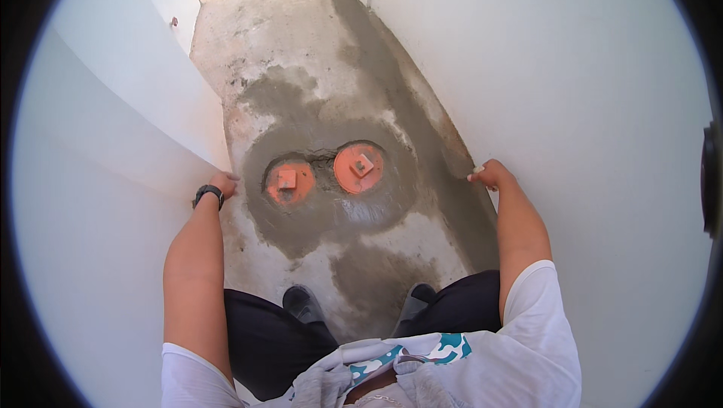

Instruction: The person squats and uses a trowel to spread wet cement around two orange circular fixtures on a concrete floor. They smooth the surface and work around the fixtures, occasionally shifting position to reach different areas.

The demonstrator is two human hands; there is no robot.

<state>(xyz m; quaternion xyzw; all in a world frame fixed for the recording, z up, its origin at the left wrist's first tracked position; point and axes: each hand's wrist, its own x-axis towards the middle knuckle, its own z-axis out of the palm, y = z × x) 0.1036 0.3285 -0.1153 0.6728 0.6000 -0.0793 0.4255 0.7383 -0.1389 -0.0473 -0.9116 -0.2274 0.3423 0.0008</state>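
Note:
My left hand [224, 182], with a dark watch [209, 195] on its wrist, is low beside the left wall with its fingers curled; nothing shows in them. On the other side, my right hand [492, 174] is closed next to the right wall, and a small pale bit at its fingertips is too small to name. Between the hands, two round orange caps [300, 187] [348, 176] with raised square knobs sit in shallow recesses. Wet grey mortar [369, 216] surrounds them, smoothed and shiny in front of the right cap. Neither hand touches a cap.
White walls [113, 144] [587, 91] flank a narrow strip of rough concrete floor [256, 16]. A darker damp mortar band [422, 129] runs along the right wall's foot. My dark shoes [301, 304] [416, 299] stand just nearer than the caps. A small reddish fitting [175, 21] is on the left wall.

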